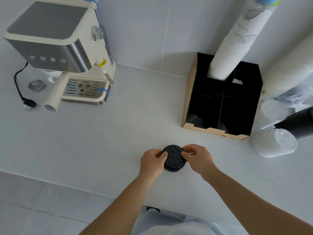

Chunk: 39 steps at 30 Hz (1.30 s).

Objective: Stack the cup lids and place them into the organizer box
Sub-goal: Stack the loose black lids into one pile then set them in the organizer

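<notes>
Pale grey countertop (118, 133) against a tiled wall. Near its front edge, black cup lids (173, 159) stacked, resting on the surface, held from both sides. Left hand (151, 161) curled at the stack's left rim, thumb and fingertips pinching the top lid. Right hand (197, 158) curled at the right rim, fingers bent over the edge and pinching it likewise. Beyond the right hand, well apart from the stack, a black organizer box (189, 102) with cardboard-coloured outer walls, divided into compartments; tall column of white paper cups (233, 48) leaning out of its rear compartment. Just beside the box, farther right of the right hand, white lids in clear sleeves (274, 143) lying on their sides. Far beyond the left hand, cream and steel espresso machine (55, 48), black power cord (17, 83) unplugged beside it.
</notes>
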### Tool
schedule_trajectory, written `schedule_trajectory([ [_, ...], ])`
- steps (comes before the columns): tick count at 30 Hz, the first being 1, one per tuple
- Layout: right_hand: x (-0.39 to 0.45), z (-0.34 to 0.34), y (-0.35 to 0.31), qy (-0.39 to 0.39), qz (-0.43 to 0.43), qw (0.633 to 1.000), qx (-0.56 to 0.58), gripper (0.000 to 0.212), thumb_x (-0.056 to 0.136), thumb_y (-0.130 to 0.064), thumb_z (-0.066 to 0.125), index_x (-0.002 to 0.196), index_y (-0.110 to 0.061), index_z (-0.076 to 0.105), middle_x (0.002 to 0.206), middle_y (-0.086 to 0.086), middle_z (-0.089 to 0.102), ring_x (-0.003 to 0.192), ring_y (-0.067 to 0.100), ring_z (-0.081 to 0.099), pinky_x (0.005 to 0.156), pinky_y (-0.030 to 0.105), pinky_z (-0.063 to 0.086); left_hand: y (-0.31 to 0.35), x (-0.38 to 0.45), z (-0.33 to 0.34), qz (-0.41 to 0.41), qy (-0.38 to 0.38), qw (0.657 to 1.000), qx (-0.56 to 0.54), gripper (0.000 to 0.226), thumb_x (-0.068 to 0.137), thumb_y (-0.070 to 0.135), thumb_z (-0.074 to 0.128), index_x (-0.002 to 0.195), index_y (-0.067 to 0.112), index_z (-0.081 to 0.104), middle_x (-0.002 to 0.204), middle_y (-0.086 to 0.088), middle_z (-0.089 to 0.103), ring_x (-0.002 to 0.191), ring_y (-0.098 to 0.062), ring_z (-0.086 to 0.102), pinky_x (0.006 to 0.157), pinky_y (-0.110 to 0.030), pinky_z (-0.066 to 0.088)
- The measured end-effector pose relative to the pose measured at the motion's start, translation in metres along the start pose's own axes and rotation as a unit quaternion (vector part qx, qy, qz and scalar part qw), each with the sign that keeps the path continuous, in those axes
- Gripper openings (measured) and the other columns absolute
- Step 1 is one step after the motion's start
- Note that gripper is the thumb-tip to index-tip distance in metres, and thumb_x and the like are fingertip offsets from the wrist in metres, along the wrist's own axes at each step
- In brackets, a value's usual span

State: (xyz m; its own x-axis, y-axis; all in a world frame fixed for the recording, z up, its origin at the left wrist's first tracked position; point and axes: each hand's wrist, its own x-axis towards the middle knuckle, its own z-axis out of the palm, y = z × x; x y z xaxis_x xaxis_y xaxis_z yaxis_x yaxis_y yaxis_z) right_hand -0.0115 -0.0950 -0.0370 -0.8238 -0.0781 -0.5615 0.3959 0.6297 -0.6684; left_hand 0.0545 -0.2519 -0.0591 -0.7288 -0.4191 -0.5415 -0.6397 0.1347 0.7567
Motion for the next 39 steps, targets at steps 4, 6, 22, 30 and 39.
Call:
schedule_trajectory([
  [4,0.0,-0.001,0.003,0.002,0.004,1.0,-0.006,0.009,0.09,-0.021,0.068,0.096,-0.027,0.07,0.095,-0.005,0.072,0.081,0.016,0.065,0.058,0.024,0.047,0.0,0.003,0.002,0.01,-0.008,1.0,0.013,0.029,0.084,0.03,0.062,0.07,0.005,0.065,0.066,-0.01,0.065,0.062,-0.018,0.052,0.056,-0.026,0.039],
  [6,0.0,0.001,0.004,-0.001,0.008,1.0,-0.008,0.009,0.09,-0.021,0.068,0.096,-0.028,0.07,0.097,-0.005,0.072,0.086,0.02,0.068,0.057,0.024,0.046,0.0,0.004,0.003,0.012,-0.005,1.0,0.019,0.029,0.084,0.03,0.063,0.073,0.005,0.068,0.072,-0.01,0.07,0.065,-0.018,0.056,0.056,-0.024,0.04],
  [22,0.004,0.007,0.008,-0.032,0.088,0.995,0.035,0.03,0.089,-0.025,0.058,0.092,-0.001,0.074,0.072,0.008,0.057,0.067,0.022,0.049,0.066,0.034,0.045,0.022,0.0,0.003,-0.053,-0.031,0.995,0.074,0.045,0.087,0.025,0.055,0.054,0.018,0.025,0.054,-0.001,0.027,0.052,-0.02,0.025,0.049,-0.028,0.019],
  [30,-0.009,-0.001,0.006,-0.042,0.127,0.975,0.175,0.016,0.091,-0.018,0.066,0.093,-0.007,0.076,0.109,0.019,0.074,0.102,0.034,0.071,0.08,0.037,0.063,0.025,-0.006,-0.007,-0.087,-0.063,0.992,-0.072,0.018,0.078,0.029,0.068,0.072,0.013,0.061,0.072,-0.013,0.049,0.064,-0.025,0.046,0.059,-0.035,0.048],
  [39,-0.035,-0.04,-0.006,0.006,0.034,0.973,0.229,0.016,0.092,-0.012,0.066,0.106,-0.009,0.074,0.105,0.009,0.074,0.1,0.025,0.069,0.085,0.04,0.062,0.063,-0.029,-0.018,-0.059,-0.125,0.977,-0.16,0.018,0.084,0.017,0.07,0.099,0.012,0.063,0.108,-0.015,0.07,0.095,-0.032,0.071,0.076,-0.034,0.059],
])
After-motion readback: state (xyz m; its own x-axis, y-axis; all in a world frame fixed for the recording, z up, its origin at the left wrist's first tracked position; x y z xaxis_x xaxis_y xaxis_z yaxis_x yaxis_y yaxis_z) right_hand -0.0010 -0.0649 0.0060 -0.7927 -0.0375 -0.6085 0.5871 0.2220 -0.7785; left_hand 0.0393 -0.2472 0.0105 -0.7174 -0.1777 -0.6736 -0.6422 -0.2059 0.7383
